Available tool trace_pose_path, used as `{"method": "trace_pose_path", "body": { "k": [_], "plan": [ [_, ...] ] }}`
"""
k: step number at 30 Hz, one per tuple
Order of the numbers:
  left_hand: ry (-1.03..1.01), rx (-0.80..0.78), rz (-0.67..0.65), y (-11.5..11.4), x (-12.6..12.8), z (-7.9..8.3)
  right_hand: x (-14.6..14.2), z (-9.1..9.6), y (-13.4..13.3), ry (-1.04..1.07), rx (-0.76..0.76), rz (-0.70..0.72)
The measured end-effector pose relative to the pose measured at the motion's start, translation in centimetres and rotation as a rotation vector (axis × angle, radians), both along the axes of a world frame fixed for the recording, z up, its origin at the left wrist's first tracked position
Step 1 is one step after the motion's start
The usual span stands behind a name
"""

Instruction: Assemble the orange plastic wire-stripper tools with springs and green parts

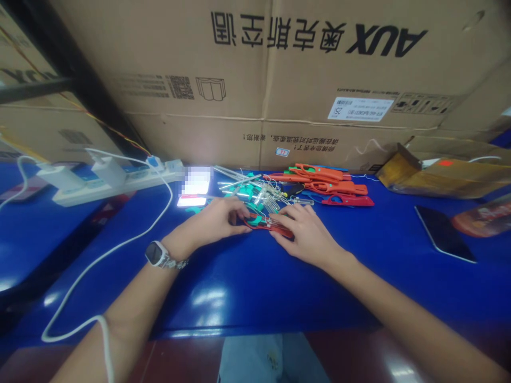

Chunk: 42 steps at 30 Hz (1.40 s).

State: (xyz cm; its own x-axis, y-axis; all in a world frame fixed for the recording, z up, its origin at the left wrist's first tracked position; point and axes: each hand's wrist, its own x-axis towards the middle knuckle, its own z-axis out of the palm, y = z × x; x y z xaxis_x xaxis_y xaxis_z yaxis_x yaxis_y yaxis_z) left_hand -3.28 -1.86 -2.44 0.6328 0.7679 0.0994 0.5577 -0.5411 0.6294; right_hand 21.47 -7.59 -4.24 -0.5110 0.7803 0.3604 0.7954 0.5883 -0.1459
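Observation:
A red, long-handled plastic lighter shell (275,226) lies low over the blue table, with a green trigger-like piece (255,219) set in it. My left hand (213,221) pinches its left end between thumb and fingers. On the right end, the thumb and fingers of my right hand (305,231) close around the shell and partly hide it. Just beyond my fingertips is a loose pile of green plastic pieces (248,190), thin metal tubes (235,176), and small clear parts with wires (272,199).
Several orange and red lighter shells (335,187) are stacked behind my right hand. A lit phone (198,183) lies at the left, near a white power strip (115,183) with a trailing cable (115,246). Right are a dark phone (443,234) and paper bag (439,170); a large carton (239,122) stands behind.

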Motion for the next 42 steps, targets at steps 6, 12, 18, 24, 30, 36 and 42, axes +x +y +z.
{"method": "trace_pose_path", "body": {
  "k": [6,12,18,24,30,36,42],
  "plan": [
    [-0.017,0.034,0.019,0.1,0.0,0.1,-1.5,0.7,0.2,-0.065,0.018,0.063],
    [0.012,0.030,-0.002,0.0,0.0,-0.3,-2.1,0.6,0.2,-0.125,0.002,0.079],
    [0.051,0.108,-0.060,0.0,0.7,-0.9,-1.8,-0.2,0.1,-0.044,-0.020,0.077],
    [-0.022,0.118,-0.059,0.3,0.1,-0.4,-1.6,-1.0,0.2,0.118,-0.019,0.038],
    [-0.087,0.004,-0.046,0.5,-1.2,0.7,-1.6,-0.8,0.3,0.211,0.081,0.024],
    [-0.046,0.073,-0.015,0.3,-0.6,0.6,-2.0,-0.5,0.5,0.212,0.087,0.068],
    [0.012,0.120,0.002,0.1,-0.1,0.3,-1.8,-0.9,1.3,0.128,0.108,0.030]
  ]
}}
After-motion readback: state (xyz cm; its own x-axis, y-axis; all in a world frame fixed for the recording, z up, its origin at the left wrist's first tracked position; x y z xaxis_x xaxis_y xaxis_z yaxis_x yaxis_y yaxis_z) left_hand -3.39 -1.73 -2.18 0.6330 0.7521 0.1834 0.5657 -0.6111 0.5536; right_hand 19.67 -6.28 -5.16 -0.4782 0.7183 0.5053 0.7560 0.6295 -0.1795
